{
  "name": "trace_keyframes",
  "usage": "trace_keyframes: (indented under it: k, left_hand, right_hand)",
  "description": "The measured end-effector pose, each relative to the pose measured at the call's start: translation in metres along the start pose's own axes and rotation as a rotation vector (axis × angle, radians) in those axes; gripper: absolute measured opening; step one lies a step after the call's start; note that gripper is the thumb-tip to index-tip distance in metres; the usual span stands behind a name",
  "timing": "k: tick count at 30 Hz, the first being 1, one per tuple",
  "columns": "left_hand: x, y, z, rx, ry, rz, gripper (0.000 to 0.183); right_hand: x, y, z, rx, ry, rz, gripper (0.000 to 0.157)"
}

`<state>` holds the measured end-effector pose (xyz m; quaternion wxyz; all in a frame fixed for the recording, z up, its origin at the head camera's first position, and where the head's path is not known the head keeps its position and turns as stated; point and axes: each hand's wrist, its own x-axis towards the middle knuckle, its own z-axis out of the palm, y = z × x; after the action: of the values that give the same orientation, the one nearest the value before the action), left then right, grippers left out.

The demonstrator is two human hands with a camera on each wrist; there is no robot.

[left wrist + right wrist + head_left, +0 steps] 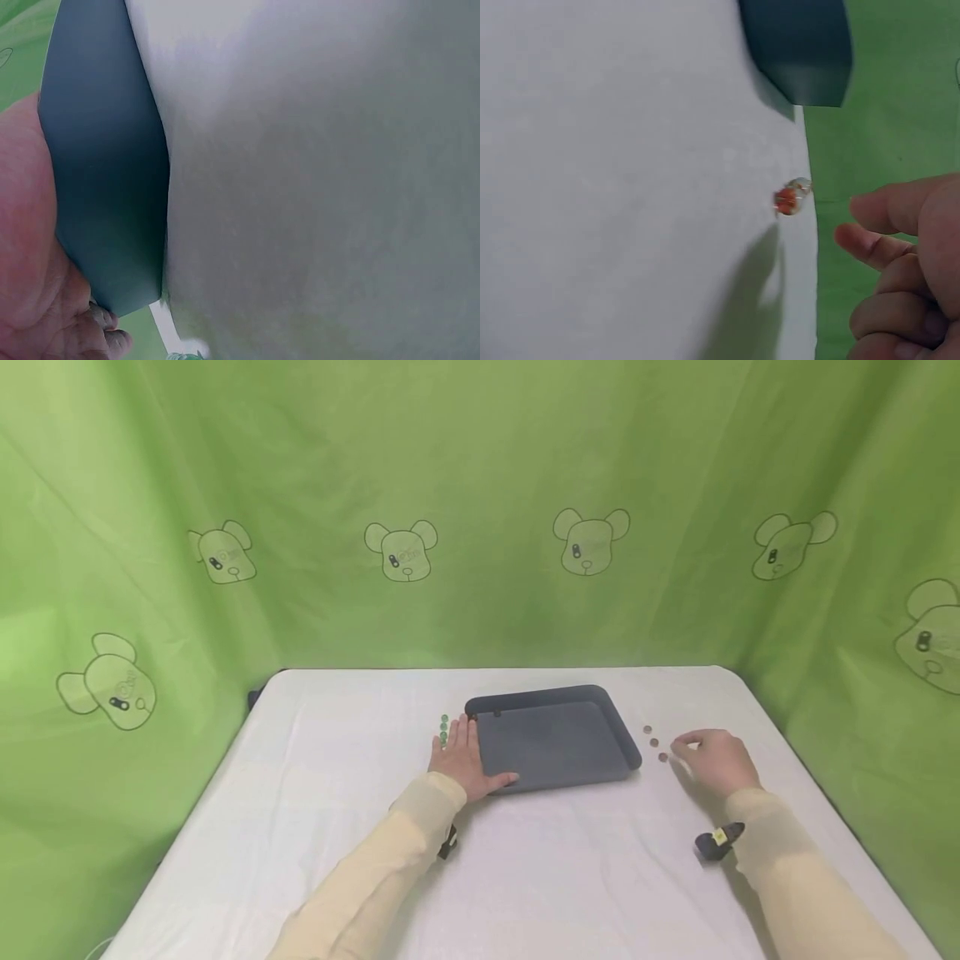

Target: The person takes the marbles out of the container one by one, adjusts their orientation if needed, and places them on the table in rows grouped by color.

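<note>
A dark grey tray [555,739] lies on the white table. My left hand [459,766] rests over its left edge, fingers straight and thumb spread along the near rim. In the left wrist view, that palm lies against the tray's wall [112,157]. My right hand [716,762] hovers right of three small reddish-brown glass marbles [654,742]. In the right wrist view, its thumb and index finger stand apart with nothing between them, and the marbles [786,201] overlap in line. Several green marbles [444,727] form a row beside the left fingers, partly hidden by them.
Small dark round things [497,714] lie in the tray's far left corner. Green curtains [480,610] printed with bear heads surround the white tablecloth [570,860]. Each wrist carries a small black camera [718,842].
</note>
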<state>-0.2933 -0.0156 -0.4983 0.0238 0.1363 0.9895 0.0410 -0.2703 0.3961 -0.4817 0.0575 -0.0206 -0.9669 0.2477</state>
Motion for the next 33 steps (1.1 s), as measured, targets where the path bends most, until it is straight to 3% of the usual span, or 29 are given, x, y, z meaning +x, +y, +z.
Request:
trace_keyframes:
  k: [7,13,23,33]
  left_hand:
    - [-0.002,0.001,-0.003,-0.004,-0.005,-0.002,0.125]
    - [-0.001,-0.001,-0.002,-0.007,0.006,-0.001,0.124]
    - [0.001,-0.001,0.002,0.0,0.02,0.016,0.126]
    - [-0.001,-0.001,-0.004,0.016,-0.012,0.009,0.122]
  right_hand:
    - [0.006,-0.011,-0.019,0.01,0.061,-0.044,0.044]
    - [0.015,-0.033,-0.025,0.032,0.056,-0.075,0.042]
    - [0.033,-0.078,-0.02,0.033,-0.003,-0.111,0.037]
    - [0.053,-0.116,-0.006,0.057,-0.077,-0.135,0.036]
